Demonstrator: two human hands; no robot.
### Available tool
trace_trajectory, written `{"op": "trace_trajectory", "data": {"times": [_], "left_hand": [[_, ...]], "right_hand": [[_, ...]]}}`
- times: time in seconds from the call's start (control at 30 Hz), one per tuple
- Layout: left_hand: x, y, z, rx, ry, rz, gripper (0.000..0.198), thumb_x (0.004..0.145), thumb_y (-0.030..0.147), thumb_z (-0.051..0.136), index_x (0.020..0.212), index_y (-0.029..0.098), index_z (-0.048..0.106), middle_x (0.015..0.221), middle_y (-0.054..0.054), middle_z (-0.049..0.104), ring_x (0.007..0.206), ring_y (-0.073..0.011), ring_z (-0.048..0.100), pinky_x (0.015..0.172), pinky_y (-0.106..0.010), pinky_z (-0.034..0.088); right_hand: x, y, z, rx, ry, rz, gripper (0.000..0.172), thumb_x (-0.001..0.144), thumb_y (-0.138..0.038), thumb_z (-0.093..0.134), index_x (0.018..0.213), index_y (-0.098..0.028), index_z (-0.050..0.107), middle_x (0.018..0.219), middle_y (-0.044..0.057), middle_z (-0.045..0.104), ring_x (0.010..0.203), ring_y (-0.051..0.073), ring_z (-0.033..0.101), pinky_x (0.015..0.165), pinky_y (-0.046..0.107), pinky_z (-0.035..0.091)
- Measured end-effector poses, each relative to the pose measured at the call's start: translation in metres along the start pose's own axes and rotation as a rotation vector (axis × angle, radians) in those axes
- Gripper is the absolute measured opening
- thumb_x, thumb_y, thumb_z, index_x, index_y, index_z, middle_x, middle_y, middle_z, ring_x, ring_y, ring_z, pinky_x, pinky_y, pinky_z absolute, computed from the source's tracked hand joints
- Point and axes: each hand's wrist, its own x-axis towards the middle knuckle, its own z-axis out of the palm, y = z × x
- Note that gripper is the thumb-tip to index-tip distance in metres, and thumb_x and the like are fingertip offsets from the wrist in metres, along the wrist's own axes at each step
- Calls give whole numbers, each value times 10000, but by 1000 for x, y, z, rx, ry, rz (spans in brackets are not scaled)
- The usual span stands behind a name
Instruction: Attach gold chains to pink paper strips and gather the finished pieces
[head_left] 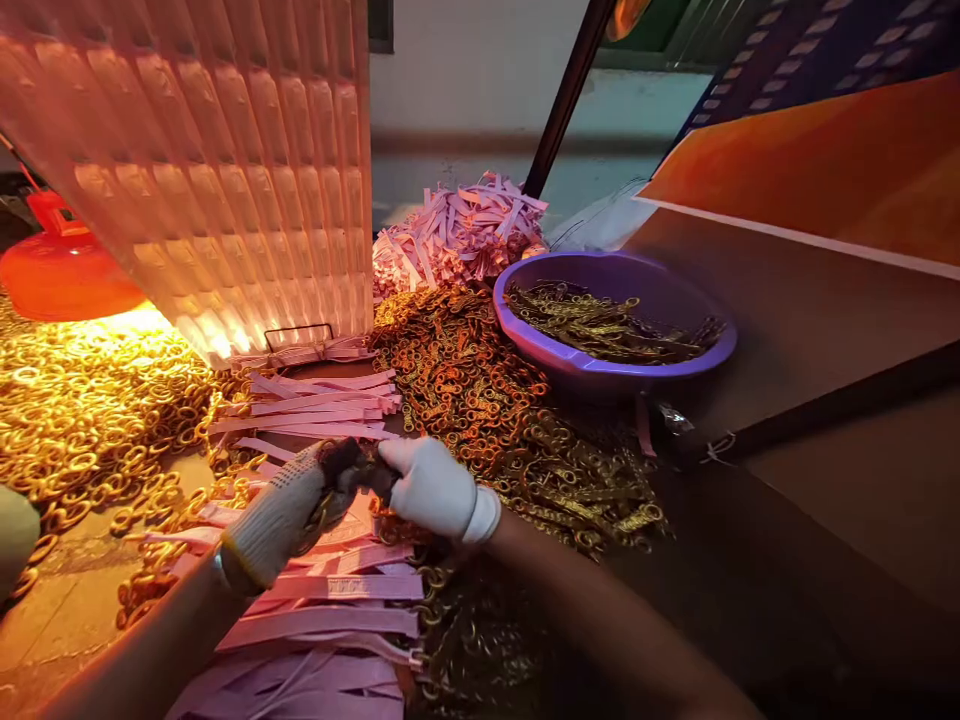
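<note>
In the middle, my left hand, in a dotted knit glove with dark fingertips, is closed around a gold-coloured metal piece, mostly hidden by the fingers. My right hand, in a white glove, is closed in a pinch against the left fingertips. What lies between its fingers is dark and too small to make out. Below and around both hands lie pink straps in rows, some with metal ends. Just beyond my right hand spreads a heap of gold-coloured metal clasps with ring ends.
A purple basin of similar metal pieces stands back right. Gold rings are heaped at left under a red lamp. A corrugated translucent panel stands behind the straps; a pile of pink strips lies farther back.
</note>
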Motion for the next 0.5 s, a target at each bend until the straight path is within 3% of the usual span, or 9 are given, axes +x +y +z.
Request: {"op": "trace_trajectory", "data": {"times": [0.1, 0.17, 0.33, 0.5], "left_hand": [[16, 14, -5, 565, -40, 42, 294, 887, 436, 520, 865, 155, 602, 572, 5, 547, 384, -80, 446, 349, -153, 338], [31, 25, -8, 906, -49, 81, 258, 877, 358, 489, 828, 152, 636, 500, 18, 495, 351, -82, 383, 338, -162, 275], [69, 29, -13, 1277, -72, 129, 110, 705, 179, 603, 696, 167, 712, 473, -11, 535, 379, -121, 418, 359, -199, 200], [86, 5, -10, 1401, -202, 251, 165, 658, 151, 675, 781, 215, 764, 698, -30, 691, 616, -164, 563, 545, -222, 406]], "right_hand": [[13, 22, -1, 68, 4, 96, 204, 926, -258, 592, 747, -160, 580, 656, -19, 569, 614, 110, 414, 572, 239, 243], [18, 31, 2, 82, -46, 82, 164, 919, -206, 582, 762, -158, 578, 681, -18, 580, 625, 107, 428, 578, 231, 254], [-15, 19, 11, 37, -223, -118, 181, 905, -291, 609, 768, -175, 586, 711, -8, 606, 617, 117, 474, 573, 250, 272], [-57, -7, 6, -190, -264, -279, 75, 839, -248, 583, 810, -178, 584, 857, 55, 640, 734, 183, 542, 622, 307, 324]]}}
